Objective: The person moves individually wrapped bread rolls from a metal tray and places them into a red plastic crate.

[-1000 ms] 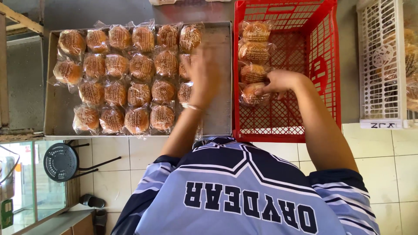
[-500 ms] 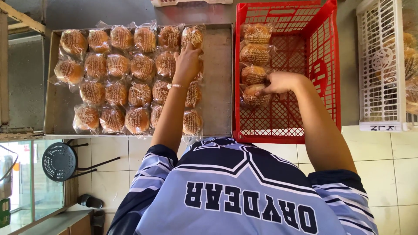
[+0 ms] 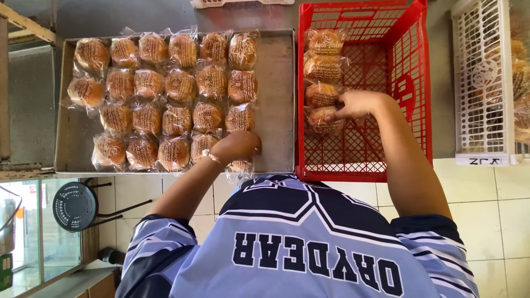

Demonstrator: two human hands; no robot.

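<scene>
Several round brown buns in clear wrappers (image 3: 176, 88) lie in rows on a metal tray (image 3: 276, 99). My left hand (image 3: 236, 148) is curled over a wrapped bun (image 3: 240, 165) at the tray's near edge and grips it. A red plastic crate (image 3: 419, 83) stands to the tray's right. Along the crate's left side lies a column of wrapped buns (image 3: 323, 69). My right hand (image 3: 358, 104) is inside the crate, its fingertips pinching the nearest bun (image 3: 322, 120) of that column.
A white plastic crate (image 3: 480, 83) with more buns stands at the far right. Everything rests on a white tiled counter (image 3: 497, 221). Below on the left are a glass case (image 3: 22, 232) and a small black fan (image 3: 74, 207).
My left hand has moved from the far end of the tray back to its near edge and closed over a bun there. My right hand has stayed on the bun in the red crate.
</scene>
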